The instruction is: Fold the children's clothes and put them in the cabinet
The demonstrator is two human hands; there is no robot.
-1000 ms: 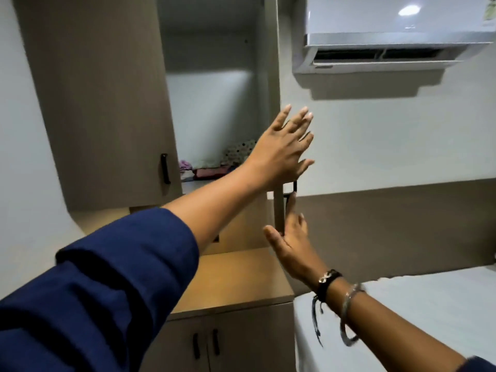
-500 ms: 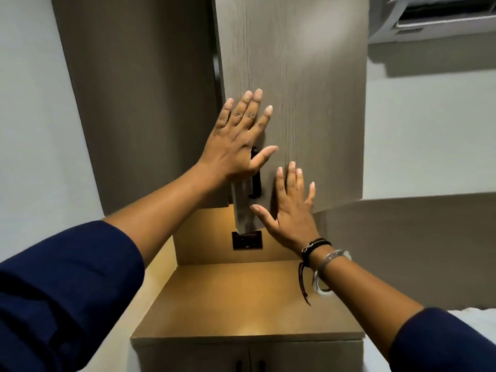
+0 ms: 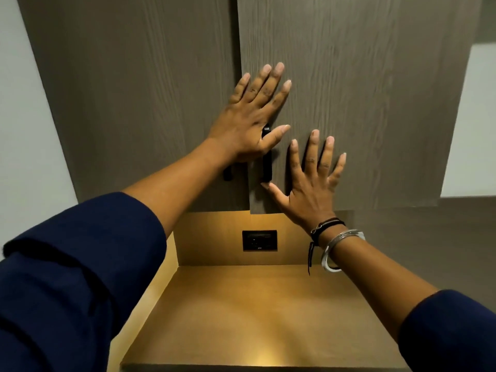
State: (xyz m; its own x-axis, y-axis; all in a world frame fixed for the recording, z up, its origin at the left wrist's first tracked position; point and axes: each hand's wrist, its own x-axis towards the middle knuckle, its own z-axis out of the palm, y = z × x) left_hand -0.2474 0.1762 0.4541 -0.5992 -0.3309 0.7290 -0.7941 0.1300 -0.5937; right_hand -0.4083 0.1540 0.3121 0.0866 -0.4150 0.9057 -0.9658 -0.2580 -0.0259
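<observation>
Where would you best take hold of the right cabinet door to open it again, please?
Probably by its black handle, a vertical bar at the right door's left edge. Come from the front and hook fingers behind it; the left hand already covers its top, while the right hand lies flat beside it.

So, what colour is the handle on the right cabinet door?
Black. The handle shows best in the head view, beside the left hand.

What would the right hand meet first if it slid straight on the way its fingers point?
Only more of the right cabinet door. The right hand lies flat on it, fingers spread and pointing up the panel, and nothing shows in that line up to the frame's top edge.
</observation>
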